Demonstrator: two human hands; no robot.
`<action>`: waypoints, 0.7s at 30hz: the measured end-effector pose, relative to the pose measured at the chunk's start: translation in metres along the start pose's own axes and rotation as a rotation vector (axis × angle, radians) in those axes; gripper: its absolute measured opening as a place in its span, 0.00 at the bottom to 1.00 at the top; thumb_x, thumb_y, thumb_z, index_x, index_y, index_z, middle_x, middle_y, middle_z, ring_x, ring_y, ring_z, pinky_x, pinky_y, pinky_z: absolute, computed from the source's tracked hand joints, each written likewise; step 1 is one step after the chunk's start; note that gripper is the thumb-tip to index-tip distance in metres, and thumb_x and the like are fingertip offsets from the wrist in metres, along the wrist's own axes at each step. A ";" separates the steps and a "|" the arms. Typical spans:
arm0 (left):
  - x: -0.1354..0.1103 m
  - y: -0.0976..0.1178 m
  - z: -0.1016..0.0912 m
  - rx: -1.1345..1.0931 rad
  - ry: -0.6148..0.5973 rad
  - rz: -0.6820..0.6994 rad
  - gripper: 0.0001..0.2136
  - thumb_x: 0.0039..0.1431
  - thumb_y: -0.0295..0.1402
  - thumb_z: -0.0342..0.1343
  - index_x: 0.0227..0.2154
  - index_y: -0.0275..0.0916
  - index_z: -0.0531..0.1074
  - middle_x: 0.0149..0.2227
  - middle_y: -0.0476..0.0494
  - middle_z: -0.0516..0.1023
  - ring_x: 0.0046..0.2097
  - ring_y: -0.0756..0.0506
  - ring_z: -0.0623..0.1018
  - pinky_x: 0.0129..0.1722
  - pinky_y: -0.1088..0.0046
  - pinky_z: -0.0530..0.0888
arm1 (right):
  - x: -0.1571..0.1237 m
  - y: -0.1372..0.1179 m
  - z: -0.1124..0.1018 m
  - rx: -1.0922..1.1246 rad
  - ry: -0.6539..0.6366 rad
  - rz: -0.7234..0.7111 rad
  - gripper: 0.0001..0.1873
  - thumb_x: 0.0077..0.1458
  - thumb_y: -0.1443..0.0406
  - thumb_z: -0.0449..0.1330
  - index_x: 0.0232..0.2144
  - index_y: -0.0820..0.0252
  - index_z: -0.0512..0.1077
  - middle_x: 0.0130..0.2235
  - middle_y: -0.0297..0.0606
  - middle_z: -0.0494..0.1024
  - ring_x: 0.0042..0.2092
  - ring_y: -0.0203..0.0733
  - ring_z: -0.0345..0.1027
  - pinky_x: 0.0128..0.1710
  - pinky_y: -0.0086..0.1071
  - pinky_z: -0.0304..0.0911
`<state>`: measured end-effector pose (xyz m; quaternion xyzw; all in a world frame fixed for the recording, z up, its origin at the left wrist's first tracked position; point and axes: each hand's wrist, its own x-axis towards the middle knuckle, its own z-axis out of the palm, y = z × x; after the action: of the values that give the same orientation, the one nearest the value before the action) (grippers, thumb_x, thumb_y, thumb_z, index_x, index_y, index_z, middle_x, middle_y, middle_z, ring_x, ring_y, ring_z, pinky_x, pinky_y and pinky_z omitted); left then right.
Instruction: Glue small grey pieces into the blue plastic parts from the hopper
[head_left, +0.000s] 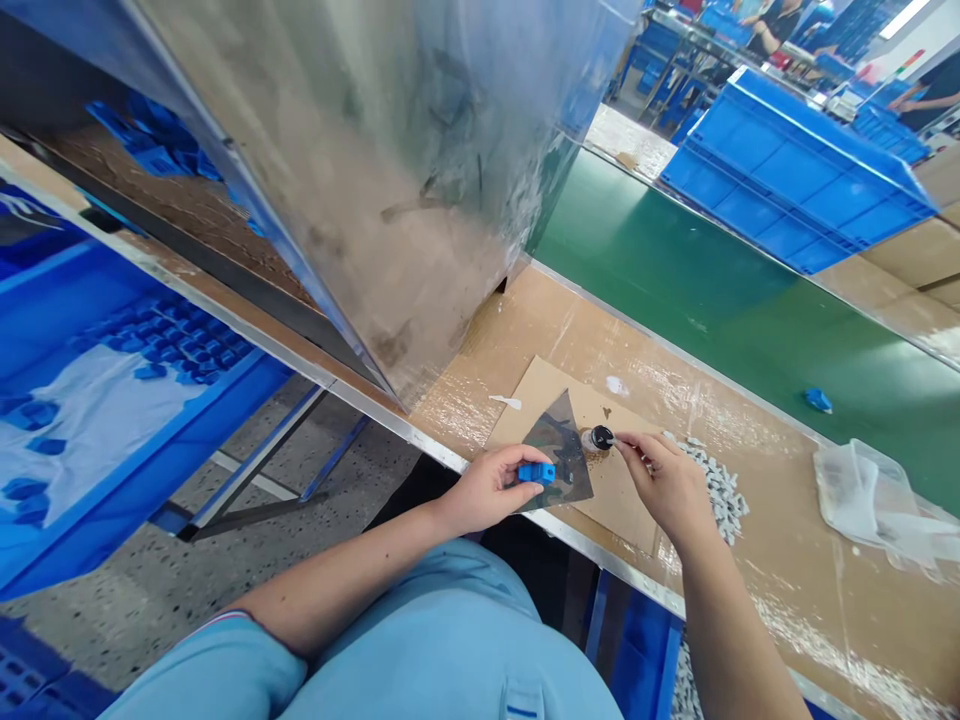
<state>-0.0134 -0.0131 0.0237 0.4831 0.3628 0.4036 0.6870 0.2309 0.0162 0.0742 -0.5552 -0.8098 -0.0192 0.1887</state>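
Between the thumb and fingers of my left hand (484,490) is a small blue plastic part (537,473), held above a dark, shiny sheet (564,440). My right hand (667,480) is closed in a pinch on a small grey piece (613,441), right at the edge of a little jar (592,441) with a black top or contents. I cannot tell whether the piece touches the jar. Beneath the sheet and jar lies a piece of cardboard (622,510). Loose grey pieces (724,490) are heaped beside my right wrist.
A large metal housing (360,180) rises at the upper left, with blue parts (154,145) inside. Beyond the bench runs a green conveyor belt (675,270) carrying one blue part (817,400). A clear plastic tray (862,490) lies right; a blue crate (150,460) stands left. People work far back.
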 end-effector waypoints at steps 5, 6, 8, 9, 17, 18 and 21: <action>0.003 -0.007 -0.001 -0.004 0.035 0.072 0.10 0.53 0.27 0.60 0.40 0.36 0.75 0.41 0.42 0.76 0.42 0.48 0.76 0.46 0.72 0.73 | 0.000 -0.002 -0.002 0.011 0.010 0.004 0.19 0.66 0.55 0.48 0.34 0.56 0.76 0.33 0.39 0.80 0.31 0.42 0.74 0.28 0.33 0.66; 0.003 -0.008 -0.001 -0.005 0.045 0.083 0.10 0.53 0.28 0.60 0.40 0.36 0.75 0.42 0.41 0.76 0.43 0.47 0.77 0.47 0.71 0.73 | 0.000 -0.003 -0.003 0.017 0.024 0.014 0.19 0.65 0.55 0.49 0.34 0.56 0.76 0.32 0.39 0.80 0.30 0.41 0.74 0.28 0.32 0.65; 0.003 -0.010 -0.001 -0.014 0.053 0.092 0.10 0.54 0.28 0.60 0.40 0.36 0.75 0.43 0.41 0.76 0.44 0.47 0.77 0.48 0.71 0.73 | 0.000 -0.005 -0.005 0.026 0.052 0.032 0.17 0.65 0.56 0.50 0.34 0.56 0.75 0.31 0.39 0.79 0.29 0.41 0.73 0.28 0.32 0.65; 0.003 -0.010 -0.001 -0.021 0.051 0.090 0.10 0.54 0.29 0.60 0.40 0.36 0.75 0.44 0.40 0.76 0.45 0.46 0.77 0.49 0.70 0.73 | 0.000 -0.006 -0.006 0.027 0.057 0.032 0.17 0.65 0.56 0.50 0.34 0.56 0.75 0.31 0.38 0.79 0.29 0.40 0.72 0.28 0.32 0.65; 0.003 -0.011 0.001 -0.058 0.035 0.069 0.10 0.54 0.30 0.61 0.40 0.36 0.76 0.44 0.40 0.78 0.46 0.46 0.78 0.50 0.68 0.74 | -0.003 -0.009 -0.008 0.048 0.068 0.062 0.16 0.65 0.57 0.50 0.34 0.55 0.75 0.31 0.38 0.79 0.29 0.41 0.72 0.28 0.32 0.65; 0.003 -0.011 0.001 -0.060 0.035 0.066 0.10 0.54 0.30 0.61 0.40 0.36 0.76 0.44 0.40 0.78 0.46 0.46 0.78 0.50 0.68 0.74 | -0.004 -0.010 -0.008 0.056 0.069 0.059 0.16 0.65 0.57 0.50 0.34 0.55 0.75 0.31 0.39 0.79 0.29 0.41 0.72 0.28 0.32 0.65; 0.003 -0.011 0.001 -0.065 0.029 0.059 0.10 0.54 0.30 0.61 0.40 0.36 0.75 0.44 0.40 0.78 0.45 0.46 0.78 0.51 0.67 0.74 | -0.005 -0.010 -0.008 0.066 0.096 0.088 0.15 0.64 0.57 0.51 0.34 0.55 0.75 0.31 0.39 0.79 0.28 0.39 0.71 0.28 0.32 0.65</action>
<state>-0.0090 -0.0129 0.0136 0.4653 0.3452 0.4419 0.6849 0.2257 0.0060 0.0822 -0.5821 -0.7749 -0.0106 0.2462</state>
